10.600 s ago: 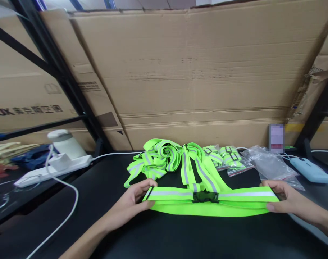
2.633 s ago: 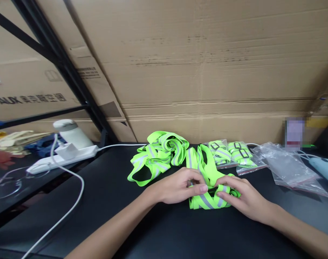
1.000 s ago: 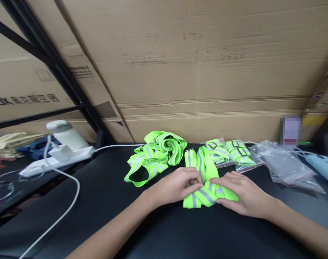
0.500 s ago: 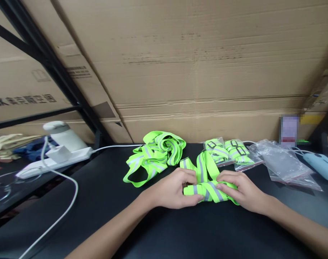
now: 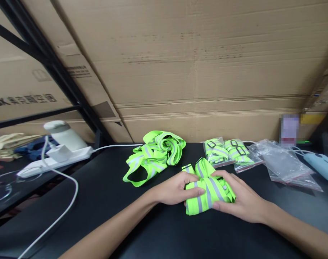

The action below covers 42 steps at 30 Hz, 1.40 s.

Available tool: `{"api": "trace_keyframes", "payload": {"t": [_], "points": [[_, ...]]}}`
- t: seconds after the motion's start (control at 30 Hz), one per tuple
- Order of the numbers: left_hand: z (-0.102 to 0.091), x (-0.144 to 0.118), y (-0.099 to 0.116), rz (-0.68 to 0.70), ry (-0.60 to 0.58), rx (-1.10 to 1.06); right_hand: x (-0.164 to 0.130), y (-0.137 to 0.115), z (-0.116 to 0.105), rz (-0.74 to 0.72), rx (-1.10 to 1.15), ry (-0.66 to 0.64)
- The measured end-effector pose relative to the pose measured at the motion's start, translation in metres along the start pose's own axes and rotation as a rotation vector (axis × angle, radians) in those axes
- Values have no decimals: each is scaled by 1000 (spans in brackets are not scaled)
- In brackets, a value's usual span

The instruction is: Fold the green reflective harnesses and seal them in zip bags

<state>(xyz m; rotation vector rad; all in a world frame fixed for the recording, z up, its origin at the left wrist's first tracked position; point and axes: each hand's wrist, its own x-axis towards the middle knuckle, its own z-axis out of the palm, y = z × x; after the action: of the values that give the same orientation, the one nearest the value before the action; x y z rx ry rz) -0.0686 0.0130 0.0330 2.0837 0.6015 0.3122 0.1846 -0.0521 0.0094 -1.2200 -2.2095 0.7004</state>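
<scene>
both hands are wrapped round a folded-up neon reflective strap bundle (image 5: 207, 194) near the front of the black table (image 5: 99, 201), left hand (image 5: 174, 189) and right hand (image 5: 239, 201) fingers curled on it. loose strap pile (image 5: 153, 156) sits behind, bagged ones (image 5: 226, 153) further back.

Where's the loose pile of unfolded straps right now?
In the head view, the loose straps lie on the black table, left of centre, just beyond the left hand and left of the two bagged straps.
</scene>
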Motion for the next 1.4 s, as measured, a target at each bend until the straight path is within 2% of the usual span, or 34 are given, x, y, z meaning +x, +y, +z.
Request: {"api": "trace_keyframes", "payload": {"t": [0.13, 0.23, 0.3, 0.5, 0.7, 0.9, 1.1, 1.27, 1.33, 1.4], "points": [[2, -2, 7, -43, 65, 194, 4, 4, 3, -57, -55, 80], [1, -5, 13, -105, 154, 440, 7, 7, 3, -46, -15, 87], [2, -7, 16, -123, 204, 510, 7, 8, 3, -35, -25, 80], [3, -4, 11, -58, 186, 324, 7, 6, 5, -97, -158, 117], [5, -1, 0, 34, 203, 229, 8, 7, 12, -234, -270, 252], [8, 1, -4, 11, 258, 197, 3, 10, 7, -461, -372, 120], [9, 2, -6, 17, 381, 317, 3, 9, 4, -473, -478, 36], [7, 2, -12, -140, 638, 367, 7, 10, 0, -450, -422, 13], [6, 3, -15, -218, 621, 309, 8, 10, -3, -430, -358, 6], [6, 5, -18, -261, 543, 194, 9, 9, -5, -401, -276, -7]]}}
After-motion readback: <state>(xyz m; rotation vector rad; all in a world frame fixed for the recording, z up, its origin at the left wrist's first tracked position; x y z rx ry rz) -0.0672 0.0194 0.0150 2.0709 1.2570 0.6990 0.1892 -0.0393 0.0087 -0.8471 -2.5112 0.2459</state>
